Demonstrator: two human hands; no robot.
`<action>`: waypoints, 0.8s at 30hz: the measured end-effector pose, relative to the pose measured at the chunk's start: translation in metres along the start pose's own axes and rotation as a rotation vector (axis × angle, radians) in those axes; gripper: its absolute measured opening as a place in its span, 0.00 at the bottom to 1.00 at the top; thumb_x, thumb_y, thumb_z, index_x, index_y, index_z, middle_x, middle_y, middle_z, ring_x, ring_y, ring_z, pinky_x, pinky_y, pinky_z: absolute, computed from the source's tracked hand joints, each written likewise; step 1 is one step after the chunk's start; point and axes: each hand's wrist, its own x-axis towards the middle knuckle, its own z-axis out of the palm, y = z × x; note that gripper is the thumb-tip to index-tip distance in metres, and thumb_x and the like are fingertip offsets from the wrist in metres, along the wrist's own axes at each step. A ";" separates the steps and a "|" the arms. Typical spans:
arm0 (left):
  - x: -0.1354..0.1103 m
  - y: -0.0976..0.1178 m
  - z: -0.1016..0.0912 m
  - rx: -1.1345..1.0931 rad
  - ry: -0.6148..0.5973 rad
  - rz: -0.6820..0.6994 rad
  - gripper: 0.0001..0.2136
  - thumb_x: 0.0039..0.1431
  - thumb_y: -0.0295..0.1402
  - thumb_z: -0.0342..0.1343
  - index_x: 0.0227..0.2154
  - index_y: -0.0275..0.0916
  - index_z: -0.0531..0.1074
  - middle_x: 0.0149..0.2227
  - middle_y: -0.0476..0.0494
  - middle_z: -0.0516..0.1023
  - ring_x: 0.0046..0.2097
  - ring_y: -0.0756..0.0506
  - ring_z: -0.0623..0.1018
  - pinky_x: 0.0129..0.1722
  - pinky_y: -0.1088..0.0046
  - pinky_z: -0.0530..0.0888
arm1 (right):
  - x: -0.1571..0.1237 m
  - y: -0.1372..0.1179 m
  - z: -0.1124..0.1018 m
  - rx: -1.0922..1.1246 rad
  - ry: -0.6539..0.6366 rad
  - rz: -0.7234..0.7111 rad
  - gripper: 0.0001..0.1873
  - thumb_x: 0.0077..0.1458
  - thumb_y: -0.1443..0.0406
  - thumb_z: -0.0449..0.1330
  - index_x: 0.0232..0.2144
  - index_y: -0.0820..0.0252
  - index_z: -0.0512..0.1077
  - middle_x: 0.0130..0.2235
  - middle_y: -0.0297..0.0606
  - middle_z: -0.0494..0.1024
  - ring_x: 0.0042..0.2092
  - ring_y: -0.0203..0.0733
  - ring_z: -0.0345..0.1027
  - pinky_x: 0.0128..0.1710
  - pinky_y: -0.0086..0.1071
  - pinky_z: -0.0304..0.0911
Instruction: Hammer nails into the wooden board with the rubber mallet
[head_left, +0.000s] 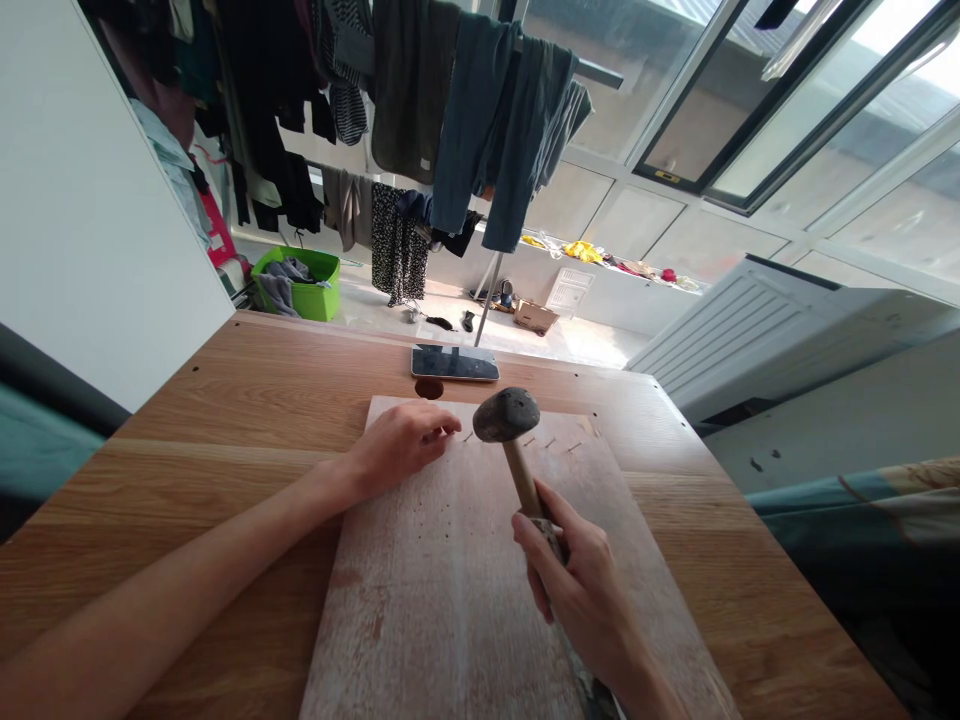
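The right hand is gripping the hammer by its wooden handle, fingers wrapped tight, and is holding the dark head just above the worn board lying on the counter. The left hand is resting on the board, fingertips pinched together on what looks like a small nail, just beside the hammer head. With fingers that near, a slanted blow could be catching them or bending the nail.
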 end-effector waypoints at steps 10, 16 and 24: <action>0.001 0.002 0.001 -0.092 0.046 -0.079 0.18 0.57 0.18 0.59 0.49 0.40 0.77 0.32 0.50 0.82 0.32 0.49 0.81 0.34 0.75 0.75 | 0.001 0.000 0.013 -0.181 -0.004 -0.177 0.24 0.67 0.55 0.54 0.57 0.64 0.74 0.19 0.27 0.67 0.17 0.35 0.61 0.18 0.26 0.60; 0.001 -0.003 0.004 -0.061 0.027 -0.069 0.18 0.55 0.16 0.59 0.47 0.38 0.75 0.34 0.49 0.82 0.32 0.49 0.80 0.34 0.75 0.74 | 0.002 0.000 0.017 -0.204 0.006 -0.201 0.24 0.67 0.54 0.55 0.56 0.63 0.76 0.22 0.32 0.72 0.21 0.37 0.67 0.21 0.26 0.63; 0.000 0.040 -0.007 0.358 0.095 0.376 0.05 0.66 0.24 0.56 0.43 0.34 0.74 0.40 0.39 0.81 0.43 0.41 0.80 0.46 0.63 0.77 | -0.004 0.004 -0.012 -0.036 0.125 -0.066 0.27 0.65 0.50 0.58 0.55 0.64 0.74 0.14 0.22 0.62 0.14 0.32 0.54 0.14 0.25 0.54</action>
